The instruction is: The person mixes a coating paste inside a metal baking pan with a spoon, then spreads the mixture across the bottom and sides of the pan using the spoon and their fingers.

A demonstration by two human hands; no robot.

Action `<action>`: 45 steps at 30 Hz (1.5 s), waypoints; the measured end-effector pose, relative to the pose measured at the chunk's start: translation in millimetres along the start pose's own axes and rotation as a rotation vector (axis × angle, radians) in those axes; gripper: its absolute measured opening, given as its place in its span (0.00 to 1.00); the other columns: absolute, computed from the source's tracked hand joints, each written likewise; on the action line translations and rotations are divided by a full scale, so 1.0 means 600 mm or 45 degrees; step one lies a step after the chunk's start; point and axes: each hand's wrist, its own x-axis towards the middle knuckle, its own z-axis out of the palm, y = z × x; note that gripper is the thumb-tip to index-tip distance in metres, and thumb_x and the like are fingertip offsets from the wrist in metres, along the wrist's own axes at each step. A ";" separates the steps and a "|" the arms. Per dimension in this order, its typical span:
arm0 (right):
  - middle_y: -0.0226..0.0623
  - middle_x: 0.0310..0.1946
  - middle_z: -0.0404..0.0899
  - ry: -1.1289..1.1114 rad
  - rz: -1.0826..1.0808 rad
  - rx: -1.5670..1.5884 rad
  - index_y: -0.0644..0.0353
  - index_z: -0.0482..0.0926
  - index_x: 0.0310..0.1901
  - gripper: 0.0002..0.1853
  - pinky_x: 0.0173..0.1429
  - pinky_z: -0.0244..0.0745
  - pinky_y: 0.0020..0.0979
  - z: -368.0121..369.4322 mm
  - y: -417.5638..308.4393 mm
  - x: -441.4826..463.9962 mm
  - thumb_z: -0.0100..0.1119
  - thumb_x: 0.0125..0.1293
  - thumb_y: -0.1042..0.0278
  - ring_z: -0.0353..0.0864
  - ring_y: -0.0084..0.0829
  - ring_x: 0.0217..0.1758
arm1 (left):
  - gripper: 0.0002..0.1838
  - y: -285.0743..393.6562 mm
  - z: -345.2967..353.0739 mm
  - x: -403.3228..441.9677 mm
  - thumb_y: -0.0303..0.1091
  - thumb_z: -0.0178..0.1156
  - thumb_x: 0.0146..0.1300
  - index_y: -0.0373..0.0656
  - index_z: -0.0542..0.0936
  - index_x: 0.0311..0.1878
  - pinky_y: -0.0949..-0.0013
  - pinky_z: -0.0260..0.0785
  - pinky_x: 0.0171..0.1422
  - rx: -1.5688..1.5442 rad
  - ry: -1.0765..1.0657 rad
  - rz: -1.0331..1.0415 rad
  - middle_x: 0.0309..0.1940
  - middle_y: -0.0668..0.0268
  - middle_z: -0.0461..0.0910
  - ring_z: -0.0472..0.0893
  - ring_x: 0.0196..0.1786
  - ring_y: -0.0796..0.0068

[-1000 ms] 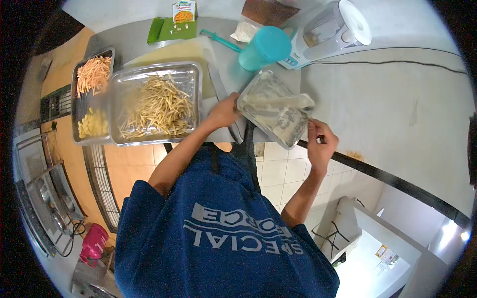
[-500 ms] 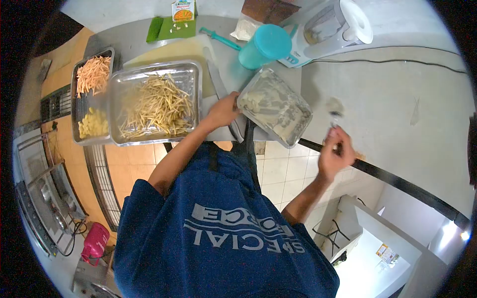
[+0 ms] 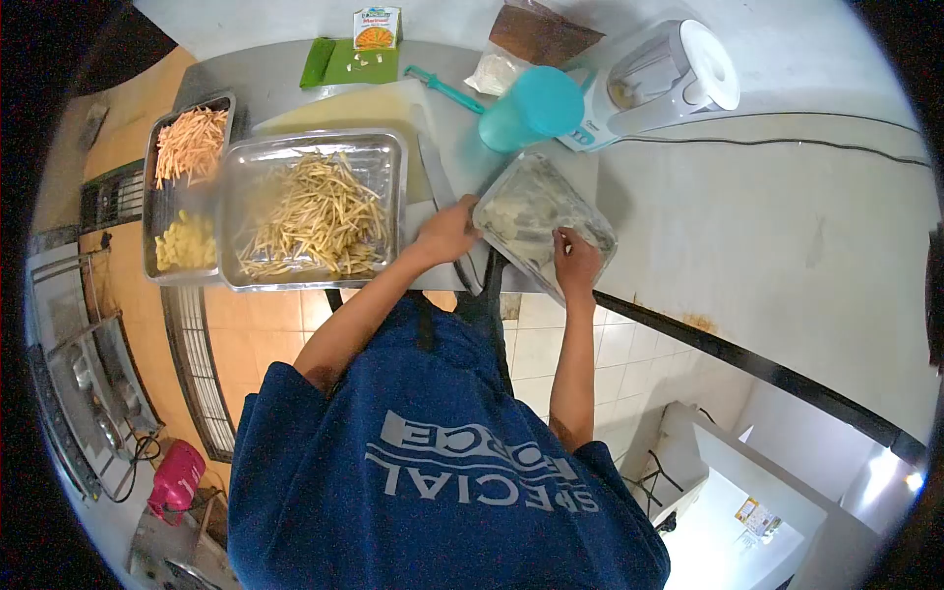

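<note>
A rectangular tray with pale powder or batter smeared inside (image 3: pixel 526 202) sits tilted at the counter's front edge. Its left corner is gripped by my left hand (image 3: pixel 448 234), beside a long knife (image 3: pixel 433 167). My right hand (image 3: pixel 577 260) is over the tray's interior, fingers pinched together; whatever they hold is hidden. Left of my left hand, a large metal tray (image 3: pixel 400 187) holds thin pale-yellow strips (image 3: pixel 329 216). Another metal tray (image 3: pixel 149 231) has orange strips (image 3: pixel 191 145) and yellow pieces (image 3: pixel 185 243).
Behind the smeared tray stand a teal pitcher (image 3: pixel 536 103), a white blender (image 3: pixel 678 69) and a bag of white powder (image 3: pixel 495 74). A green board (image 3: pixel 359 67) and a printed packet (image 3: pixel 376 29) are at the back left. A black cable (image 3: pixel 767 141) crosses the right surface.
My right hand swung out to the right with a spoon-like tool, then came back left over the smeared tray. My left hand stayed on that tray's corner. The view has shifted slightly.
</note>
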 end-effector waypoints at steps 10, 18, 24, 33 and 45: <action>0.46 0.29 0.86 -0.497 -0.021 0.391 0.62 0.86 0.43 0.16 0.39 0.78 0.42 0.023 -0.069 -0.010 0.64 0.67 0.56 0.87 0.44 0.33 | 0.34 -0.006 0.000 -0.008 0.36 0.69 0.58 0.40 0.68 0.66 0.50 0.74 0.51 -0.014 0.058 0.039 0.41 0.52 0.84 0.84 0.48 0.48; 0.27 0.24 0.78 -0.552 0.228 0.789 0.65 0.87 0.44 0.12 0.33 0.67 0.24 -0.047 -0.034 -0.002 0.65 0.69 0.63 0.71 0.18 0.27 | 0.34 -0.022 0.004 -0.004 0.35 0.70 0.58 0.39 0.68 0.66 0.51 0.74 0.50 -0.068 0.057 0.090 0.41 0.51 0.84 0.84 0.47 0.48; 0.28 0.24 0.80 -0.354 0.217 0.838 0.67 0.86 0.40 0.10 0.33 0.68 0.23 -0.155 -0.069 -0.006 0.67 0.67 0.67 0.72 0.18 0.27 | 0.32 -0.009 -0.005 -0.010 0.34 0.69 0.59 0.38 0.69 0.65 0.51 0.74 0.50 -0.082 0.023 0.072 0.40 0.52 0.84 0.83 0.46 0.48; 0.29 0.24 0.80 0.154 -0.082 0.728 0.69 0.85 0.41 0.06 0.30 0.65 0.20 -0.278 -0.113 -0.011 0.66 0.67 0.74 0.73 0.16 0.26 | 0.32 -0.014 -0.003 -0.006 0.34 0.68 0.59 0.37 0.68 0.65 0.52 0.74 0.51 -0.101 0.015 0.086 0.39 0.51 0.84 0.83 0.46 0.48; 0.42 0.27 0.86 -0.128 -0.074 -0.007 0.57 0.88 0.41 0.12 0.36 0.75 0.36 -0.044 -0.012 -0.039 0.65 0.66 0.58 0.84 0.39 0.29 | 0.31 -0.020 -0.004 -0.006 0.36 0.69 0.59 0.43 0.69 0.64 0.52 0.74 0.53 -0.063 0.042 0.126 0.42 0.52 0.84 0.84 0.48 0.49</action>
